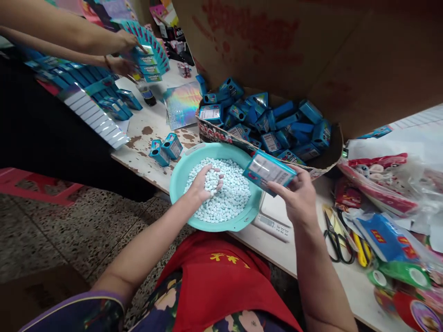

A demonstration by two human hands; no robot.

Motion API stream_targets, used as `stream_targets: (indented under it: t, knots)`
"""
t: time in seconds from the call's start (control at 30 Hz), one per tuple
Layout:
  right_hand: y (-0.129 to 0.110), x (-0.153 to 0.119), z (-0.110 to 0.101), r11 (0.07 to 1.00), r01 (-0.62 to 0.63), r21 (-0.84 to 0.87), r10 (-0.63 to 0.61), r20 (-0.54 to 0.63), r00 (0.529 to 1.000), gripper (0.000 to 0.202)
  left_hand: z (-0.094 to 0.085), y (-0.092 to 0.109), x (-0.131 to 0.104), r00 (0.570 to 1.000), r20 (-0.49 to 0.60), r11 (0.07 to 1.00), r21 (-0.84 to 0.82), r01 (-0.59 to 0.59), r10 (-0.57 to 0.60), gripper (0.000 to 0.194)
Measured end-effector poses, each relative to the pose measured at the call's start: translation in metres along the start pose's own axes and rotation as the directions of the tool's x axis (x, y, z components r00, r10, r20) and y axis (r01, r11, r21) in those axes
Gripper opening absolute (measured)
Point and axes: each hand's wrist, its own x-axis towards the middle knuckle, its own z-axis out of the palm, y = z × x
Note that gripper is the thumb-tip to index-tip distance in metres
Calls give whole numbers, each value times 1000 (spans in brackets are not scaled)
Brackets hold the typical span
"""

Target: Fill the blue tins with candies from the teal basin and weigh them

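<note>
Currently, pellets (pixel 230 198) are being cupped by the half-curled left hand (pixel 200 185) in the bowl (pixel 175 184) at the desk's (pixel 256 240) near edge; a box (pixel 269 170) is being gripped, fingers closed, by the right hand (pixel 302 198) above its rim, steadiness being required.

At centre, the basin (pixel 177 185) looks like smooth plastic. At upper right, the carton (pixel 311 50) is matt brown cardboard. At lower right, the scissors' blades (pixel 331 227) look like metal. The speckled floor (pixel 114 230) looks stony.
</note>
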Motion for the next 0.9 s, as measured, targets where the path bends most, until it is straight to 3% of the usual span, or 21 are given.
stream_targets:
  t: [0.07, 0.2, 0.33, 0.47, 0.63, 0.77, 0.9]
  knots:
    - [3, 8, 24, 1000, 13, -21, -12, 44, 999, 53, -3, 4, -1, 999, 36, 1000, -21, -22, 23, 16]
    - [18, 9, 57, 960, 140, -243, -115, 113, 987, 48, -1, 22, -18, 986, 107, 991, -48, -121, 126, 19]
    - [31, -3, 79, 878, 252, -407, -132, 299, 945, 42, 20, 33, -35, 956, 156, 969, -59, -241, 247, 21]
    - [33, -11, 94, 819, 368, -440, -162, 438, 884, 33, 40, 26, -27, 903, 149, 914, -103, -393, 404, 23]
    - [30, -13, 97, 841, 340, -420, -162, 405, 900, 48, 45, 8, -9, 834, 115, 841, -63, -537, 540, 26]
    - [31, -13, 97, 863, 315, -394, -161, 377, 912, 51, 44, 3, -7, 773, 159, 783, 7, -623, 614, 27]
    - [30, -12, 99, 885, 300, -355, -176, 343, 923, 55, 44, 4, -7, 772, 155, 776, 48, -629, 616, 27]
